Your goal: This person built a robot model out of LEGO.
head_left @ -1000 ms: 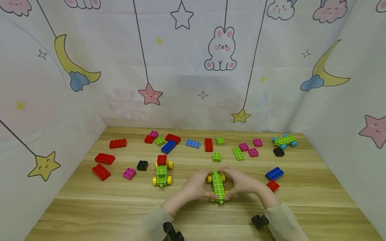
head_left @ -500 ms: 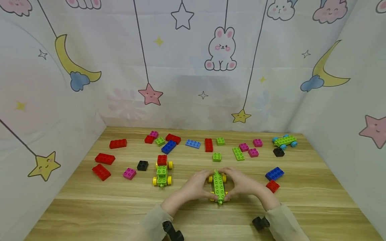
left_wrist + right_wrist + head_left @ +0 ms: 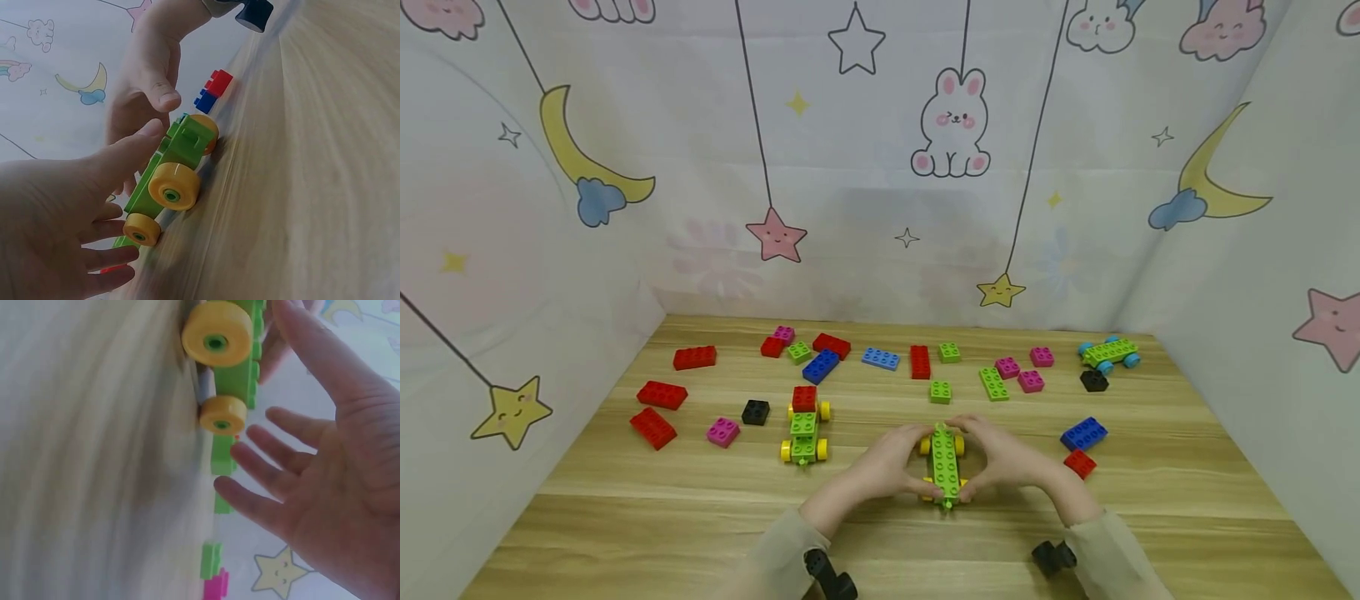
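A green toy car base (image 3: 945, 467) with yellow wheels stands on the table, its studs up. My left hand (image 3: 886, 463) lies along its left side and my right hand (image 3: 1002, 455) along its right, so both frame it. Thumbs are by the near end and index fingers by the far end. In the left wrist view, the left thumb (image 3: 140, 140) lies against or close to the car, the other fingers loosely spread. The right wrist view shows the right hand's fingers (image 3: 256, 465) relaxed beside the wheels; its thumb tip is cut off. Exact contact is hard to tell.
Left of the hands stands another green car (image 3: 803, 427) with yellow wheels and a red brick on top. A blue-wheeled green car (image 3: 1109, 352) is at the back right. Loose bricks lie around, including a blue brick (image 3: 1083, 434) and a black brick (image 3: 756, 412).
Both hands and the car base keep practically the same place. The head view has shifted very slightly; the bricks have not moved.
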Demonstrator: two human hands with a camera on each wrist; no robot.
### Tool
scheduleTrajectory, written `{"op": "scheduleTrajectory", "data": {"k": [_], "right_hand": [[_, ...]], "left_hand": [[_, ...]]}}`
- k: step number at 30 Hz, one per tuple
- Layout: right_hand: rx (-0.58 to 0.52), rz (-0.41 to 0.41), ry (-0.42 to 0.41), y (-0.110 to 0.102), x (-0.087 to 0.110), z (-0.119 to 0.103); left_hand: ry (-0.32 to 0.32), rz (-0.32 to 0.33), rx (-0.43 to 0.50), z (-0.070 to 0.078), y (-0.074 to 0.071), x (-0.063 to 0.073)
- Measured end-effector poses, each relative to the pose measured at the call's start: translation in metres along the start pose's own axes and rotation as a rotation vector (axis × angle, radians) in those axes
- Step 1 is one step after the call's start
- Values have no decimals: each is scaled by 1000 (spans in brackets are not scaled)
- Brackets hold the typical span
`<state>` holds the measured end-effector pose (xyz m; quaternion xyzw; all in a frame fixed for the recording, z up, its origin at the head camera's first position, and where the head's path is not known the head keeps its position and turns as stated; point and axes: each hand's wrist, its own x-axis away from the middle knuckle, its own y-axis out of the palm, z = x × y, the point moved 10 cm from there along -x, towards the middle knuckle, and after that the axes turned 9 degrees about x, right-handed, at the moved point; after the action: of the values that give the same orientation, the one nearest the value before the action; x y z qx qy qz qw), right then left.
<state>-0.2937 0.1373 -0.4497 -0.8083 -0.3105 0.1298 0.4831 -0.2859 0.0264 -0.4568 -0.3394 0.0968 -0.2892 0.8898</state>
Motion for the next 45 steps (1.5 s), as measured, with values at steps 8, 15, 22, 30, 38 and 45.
{"op": "scheduleTrajectory", "data": {"k": [8,15,22,30,38,45], "right_hand": [[-75,106,22,-31,11,22],[-45,231,41,-68,20,49],[66,348,64,-102,20,73],[86,357,136,-121,9,90],[87,350,163,-128,-10,105],[88,322,186,-127,-22,119]], "left_hand": [[-22,-4,-8,0,2,0],[-28,-4,-9,-2,3,-2],[-32,-7,0,-2,2,-1],[-31,-17,16,-1,2,-1],[-34,-23,30,-3,4,-2],[-48,-18,39,-6,5,-2]]}}
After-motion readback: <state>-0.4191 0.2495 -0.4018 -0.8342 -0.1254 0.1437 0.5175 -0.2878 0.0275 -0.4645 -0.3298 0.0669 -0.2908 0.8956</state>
